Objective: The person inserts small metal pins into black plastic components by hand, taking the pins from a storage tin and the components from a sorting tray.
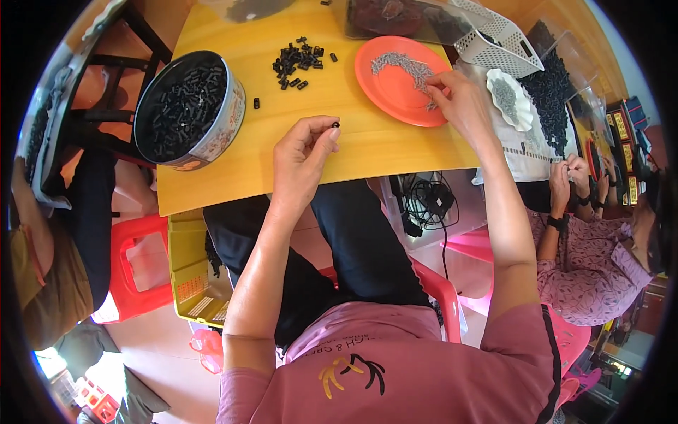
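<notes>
1. We see a small black piece [335, 125] pinched at the fingertips of the left hand [300, 159], held just above the yellow table [353, 152] near its front edge.
2. The left grip is closed tight on that piece, thumb against forefinger, the other fingers curled in.
3. Our right hand [462, 106] rests on the near rim of an orange plate [395, 88], fingertips down among the small grey metal parts [406, 67] spread across it. The fingers are drawn together at the pile, but we cannot tell whether they have hold of anything.
4. Behind the left hand a loose heap of black pieces [298, 62] lies on the table, with a few strays beside it.
5. Farther left stands a round tin [187, 109] full of the same black pieces.
6. Right of the plate sit a white scalloped dish [510, 95] of grey parts and a white perforated basket [494, 39].
7. At the far right another person [593, 233] in a patterned top works with both hands raised.
</notes>
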Demonstrator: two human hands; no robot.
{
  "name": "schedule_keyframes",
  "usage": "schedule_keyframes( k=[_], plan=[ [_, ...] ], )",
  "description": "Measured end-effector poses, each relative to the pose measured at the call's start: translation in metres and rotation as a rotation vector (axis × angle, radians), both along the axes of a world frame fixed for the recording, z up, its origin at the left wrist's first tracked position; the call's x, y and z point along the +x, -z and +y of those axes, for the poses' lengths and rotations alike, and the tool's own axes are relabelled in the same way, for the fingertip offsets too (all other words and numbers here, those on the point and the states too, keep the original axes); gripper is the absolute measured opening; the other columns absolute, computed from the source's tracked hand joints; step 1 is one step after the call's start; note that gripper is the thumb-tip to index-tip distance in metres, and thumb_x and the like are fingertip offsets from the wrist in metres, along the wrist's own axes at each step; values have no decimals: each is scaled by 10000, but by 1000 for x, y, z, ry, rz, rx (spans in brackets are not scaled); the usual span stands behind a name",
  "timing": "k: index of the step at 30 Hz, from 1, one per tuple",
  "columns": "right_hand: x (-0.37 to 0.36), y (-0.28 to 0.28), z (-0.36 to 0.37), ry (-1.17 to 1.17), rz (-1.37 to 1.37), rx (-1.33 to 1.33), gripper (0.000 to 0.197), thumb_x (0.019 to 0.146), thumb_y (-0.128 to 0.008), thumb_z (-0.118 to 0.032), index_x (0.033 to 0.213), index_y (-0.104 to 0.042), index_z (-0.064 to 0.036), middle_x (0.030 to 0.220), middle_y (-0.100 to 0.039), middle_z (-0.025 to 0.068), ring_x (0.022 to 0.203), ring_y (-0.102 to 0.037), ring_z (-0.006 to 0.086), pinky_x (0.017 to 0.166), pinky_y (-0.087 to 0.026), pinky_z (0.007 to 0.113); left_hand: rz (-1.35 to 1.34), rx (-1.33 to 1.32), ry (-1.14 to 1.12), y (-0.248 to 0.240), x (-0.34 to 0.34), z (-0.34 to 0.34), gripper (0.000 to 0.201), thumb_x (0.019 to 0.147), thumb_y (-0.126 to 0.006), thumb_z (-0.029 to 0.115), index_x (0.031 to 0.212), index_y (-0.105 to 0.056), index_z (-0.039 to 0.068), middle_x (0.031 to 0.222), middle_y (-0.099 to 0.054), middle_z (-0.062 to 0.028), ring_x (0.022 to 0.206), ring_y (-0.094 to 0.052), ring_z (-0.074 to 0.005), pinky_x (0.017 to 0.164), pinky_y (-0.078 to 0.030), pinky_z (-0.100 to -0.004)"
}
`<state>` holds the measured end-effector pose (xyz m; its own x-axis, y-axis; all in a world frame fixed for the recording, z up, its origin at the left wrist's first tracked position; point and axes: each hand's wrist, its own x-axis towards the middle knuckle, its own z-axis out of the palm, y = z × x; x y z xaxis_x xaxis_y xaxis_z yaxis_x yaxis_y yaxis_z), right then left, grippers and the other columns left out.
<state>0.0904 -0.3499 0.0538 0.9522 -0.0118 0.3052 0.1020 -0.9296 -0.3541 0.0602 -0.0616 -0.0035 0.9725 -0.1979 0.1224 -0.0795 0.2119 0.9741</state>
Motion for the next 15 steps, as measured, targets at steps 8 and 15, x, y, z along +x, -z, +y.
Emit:
schedule_keyframes(
  k=[8,15],
  plan=[
    [18,17,-35,92,-268,-251,244,885,-633,-252,1031,-690,-65,1023,-660,129,833,-654,337,753,-509,420,31,3,22,-4,-1,3,190,934,-633,81,1091,-625,-27,912,-630,-26,801,-588,-90,751,-475,-228],
    [36,50,-78,277,11,284,332,899,-636,-271,1099,-670,-7,941,-710,142,830,-682,263,755,-521,364,26,14,30,-3,-2,2,186,933,-632,74,1091,-626,-24,912,-628,-25,803,-589,-89,748,-471,-227]
  ],
)
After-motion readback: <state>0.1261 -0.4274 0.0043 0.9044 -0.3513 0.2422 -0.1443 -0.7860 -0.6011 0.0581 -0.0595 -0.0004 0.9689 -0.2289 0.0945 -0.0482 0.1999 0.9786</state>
